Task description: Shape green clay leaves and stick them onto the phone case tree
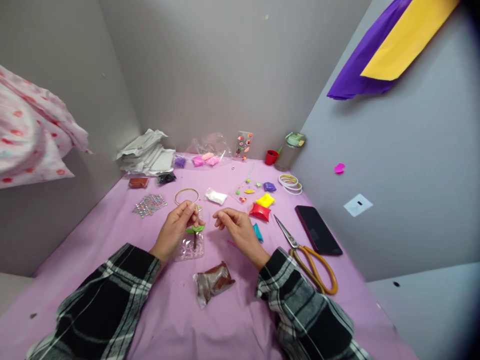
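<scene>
My left hand [173, 231] hovers over a clear plastic case [190, 251], thumb and forefinger pinched together. A speck of green shows at its fingertips, too small to name. On the case lies a small tree shape with a bright green top [195, 229] and a brown stem [195, 241], partly covered by my left fingers. My right hand [242, 231] is held a little to the right, its fingers closed in a pinch; what is in them, if anything, I cannot make out. Nearer me lies an opened packet of brown clay [214, 283].
Large scissors [305, 257] and a phone [318, 230] lie on the right. Clay packets in red [260, 212], yellow [266, 200] and white [216, 196] sit beyond my hands, near a gold ring [186, 190]. A bottle [289, 152] stands at the back wall.
</scene>
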A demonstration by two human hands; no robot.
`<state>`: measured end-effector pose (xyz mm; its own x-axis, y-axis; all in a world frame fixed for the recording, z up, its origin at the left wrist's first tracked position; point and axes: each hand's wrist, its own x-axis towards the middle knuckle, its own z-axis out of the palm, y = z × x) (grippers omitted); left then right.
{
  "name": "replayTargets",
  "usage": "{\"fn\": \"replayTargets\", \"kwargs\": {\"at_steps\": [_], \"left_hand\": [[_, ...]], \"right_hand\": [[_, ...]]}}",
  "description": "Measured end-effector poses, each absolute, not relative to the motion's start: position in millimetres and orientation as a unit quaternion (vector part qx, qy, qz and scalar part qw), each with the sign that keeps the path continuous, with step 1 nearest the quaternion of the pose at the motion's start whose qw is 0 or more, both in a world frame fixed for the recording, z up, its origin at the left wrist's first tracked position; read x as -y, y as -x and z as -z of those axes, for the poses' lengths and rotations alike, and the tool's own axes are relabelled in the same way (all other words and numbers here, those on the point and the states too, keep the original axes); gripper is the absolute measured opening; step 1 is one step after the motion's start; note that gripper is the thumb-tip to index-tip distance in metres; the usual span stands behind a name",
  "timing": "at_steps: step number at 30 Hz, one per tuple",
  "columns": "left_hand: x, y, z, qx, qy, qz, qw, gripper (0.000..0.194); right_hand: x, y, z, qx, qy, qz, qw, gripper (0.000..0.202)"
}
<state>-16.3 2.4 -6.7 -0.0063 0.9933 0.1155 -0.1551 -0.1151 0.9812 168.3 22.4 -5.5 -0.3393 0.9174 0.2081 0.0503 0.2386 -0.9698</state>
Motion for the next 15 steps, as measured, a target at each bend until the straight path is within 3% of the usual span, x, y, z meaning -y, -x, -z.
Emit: {"fn": "replayTargets", "kwargs": {"at_steps": [4,10,15], "left_hand": [[-1.6,16.7,5.8,-0.442,-0.496,-0.553,0.503,0.047],[-1.2,16.8,5.6,-0.448,-0.493,-0.558,0.494,0.022],[-1.6,16.0,4.6,-0.444,-0.487,-0.574,0.487,0.022]], "right_hand": [[-22.4,-168.3,6.2,0.653,0.373,-0.495,0.436,0.027],[-21.8,-168.2,4.6,0.66,0.368,-0.487,0.438,0.026],[-21.4,-168.3,3.8,0.658,0.368,-0.489,0.439,0.025]]}}
